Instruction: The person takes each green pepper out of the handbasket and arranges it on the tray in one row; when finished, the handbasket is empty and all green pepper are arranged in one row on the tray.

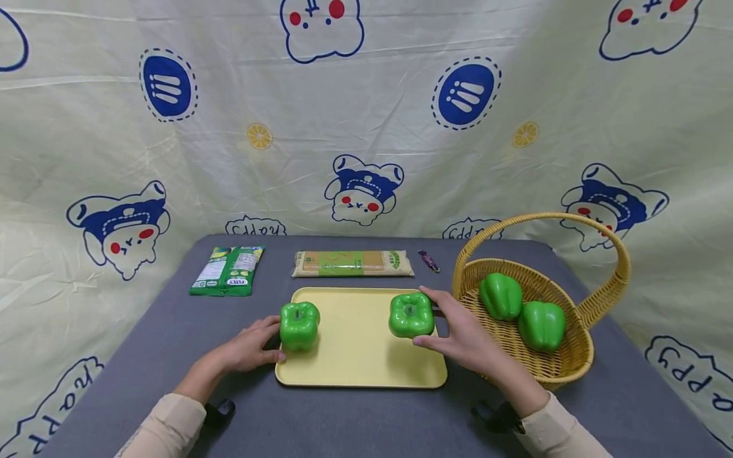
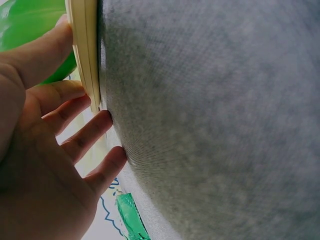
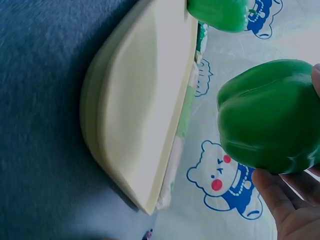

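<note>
Over the right part of the yellow tray point(image 1: 355, 362), my right hand point(image 1: 466, 334) grips a green bell pepper point(image 1: 411, 315) between thumb and fingers. The right wrist view shows this held pepper point(image 3: 270, 117) raised clear of the tray point(image 3: 150, 75). Another green bell pepper point(image 1: 300, 326) sits at the tray's left end. Beside it, my left hand point(image 1: 249, 345) rests at the tray's left edge. In the left wrist view, the thumb of the left hand point(image 2: 55, 130) lies at the tray rim point(image 2: 84, 45) and its fingers are spread and fairly straight.
A wicker basket point(image 1: 572, 366) with a tall handle stands at the right, holding two green bell peppers point(image 1: 541, 326). Behind the tray lie a green snack packet point(image 1: 229, 271), a long package of noodles point(image 1: 354, 263) and a small purple-wrapped candy point(image 1: 428, 261). A printed cloth point(image 1: 378, 83) hangs behind the table.
</note>
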### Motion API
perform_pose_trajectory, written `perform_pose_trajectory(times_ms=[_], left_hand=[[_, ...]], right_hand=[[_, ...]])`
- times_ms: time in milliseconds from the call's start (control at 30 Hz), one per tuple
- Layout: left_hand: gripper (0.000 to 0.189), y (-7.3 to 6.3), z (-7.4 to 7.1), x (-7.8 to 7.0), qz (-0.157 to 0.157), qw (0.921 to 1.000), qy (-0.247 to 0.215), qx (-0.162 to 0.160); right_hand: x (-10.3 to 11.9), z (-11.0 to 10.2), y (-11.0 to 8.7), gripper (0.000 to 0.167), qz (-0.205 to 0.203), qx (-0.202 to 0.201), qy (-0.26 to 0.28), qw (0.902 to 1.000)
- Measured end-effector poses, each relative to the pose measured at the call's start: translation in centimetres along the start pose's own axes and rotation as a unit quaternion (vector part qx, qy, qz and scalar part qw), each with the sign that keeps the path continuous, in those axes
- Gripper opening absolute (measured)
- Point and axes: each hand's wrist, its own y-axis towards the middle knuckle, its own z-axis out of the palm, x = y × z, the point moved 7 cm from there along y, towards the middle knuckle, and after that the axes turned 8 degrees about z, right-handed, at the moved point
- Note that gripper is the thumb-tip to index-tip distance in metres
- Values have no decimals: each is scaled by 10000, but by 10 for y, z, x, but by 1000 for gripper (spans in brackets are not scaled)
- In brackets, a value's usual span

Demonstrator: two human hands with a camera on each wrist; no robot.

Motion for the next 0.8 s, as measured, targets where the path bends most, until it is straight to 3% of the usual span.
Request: perform_pose_trajectory(times_ms=[800], left_hand=[[69,-3,-1,-5,67,10000,-1,36]], right_hand=[[4,57,20,82,452,771,832,9925]])
